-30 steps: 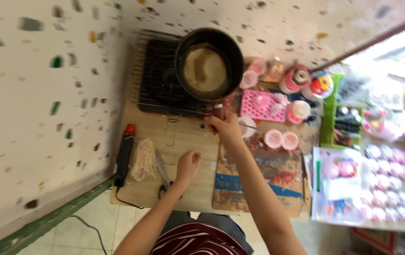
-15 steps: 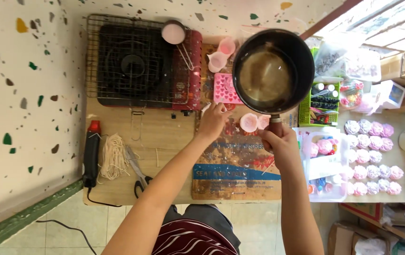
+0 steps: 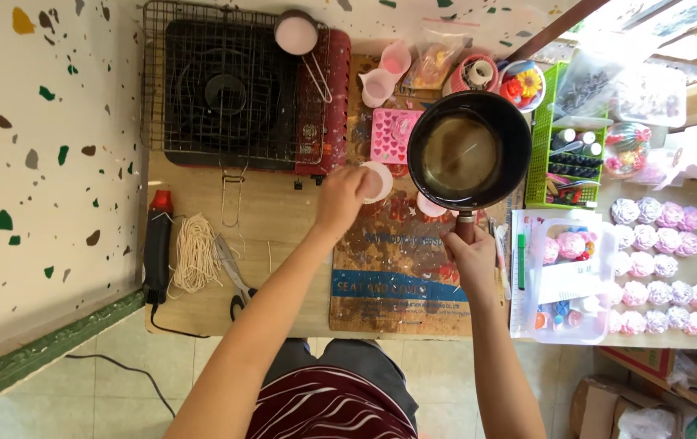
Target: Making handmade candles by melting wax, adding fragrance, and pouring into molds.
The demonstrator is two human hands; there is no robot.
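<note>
One saucepan (image 3: 469, 151), one stove (image 3: 243, 89)

both forearms are bare, with no sleeves, watch or bracelets showing. the left hand (image 3: 340, 199) and right hand (image 3: 472, 258) wear no gloves or rings. a dark red top with wavy white stripes (image 3: 332, 415) covers the torso, above grey trousers (image 3: 348, 358).

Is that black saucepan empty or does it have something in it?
Not empty: the black saucepan, held by the right hand, shows a shiny, yellowish-clear liquid covering its bottom.
</note>
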